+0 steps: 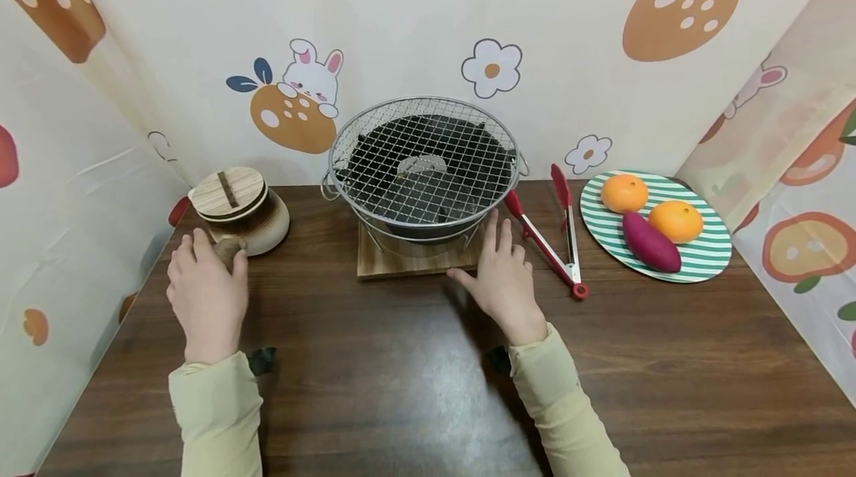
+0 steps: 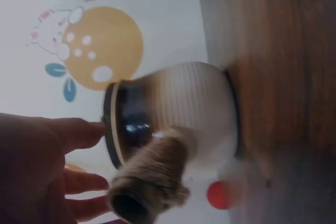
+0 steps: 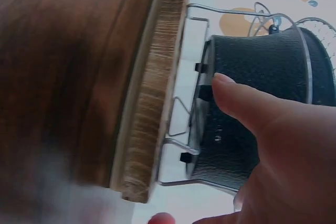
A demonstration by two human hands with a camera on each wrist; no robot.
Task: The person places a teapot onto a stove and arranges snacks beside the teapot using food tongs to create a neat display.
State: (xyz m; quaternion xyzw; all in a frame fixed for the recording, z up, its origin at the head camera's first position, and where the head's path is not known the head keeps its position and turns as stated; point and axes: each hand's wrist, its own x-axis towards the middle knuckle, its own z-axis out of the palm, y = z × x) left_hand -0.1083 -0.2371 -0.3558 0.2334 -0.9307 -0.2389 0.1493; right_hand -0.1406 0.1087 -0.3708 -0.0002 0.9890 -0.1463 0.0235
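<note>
My left hand (image 1: 209,295) reaches toward a ceramic pot (image 1: 273,221) at the left, its fingers spread and nothing in its grasp. The pot wears a wooden lid (image 1: 227,191) and has a twine-wrapped side handle (image 2: 152,174), close to the thumb. In the left wrist view the fingertips come near the lid's edge. My right hand (image 1: 504,280) is at the front right of a round charcoal grill, its fingers extended. A wire mesh (image 1: 428,195) tops the grill's black bowl (image 3: 252,66), which overlaps the right thumb in the right wrist view.
The grill stands on a wooden board (image 1: 401,265). Red-tipped tongs (image 1: 548,247) lie spread to its right. Beyond them is a green-striped plate (image 1: 702,265) with two oranges (image 1: 625,193) and a purple sweet potato (image 1: 651,242). A patterned curtain (image 1: 414,16) hangs behind the table.
</note>
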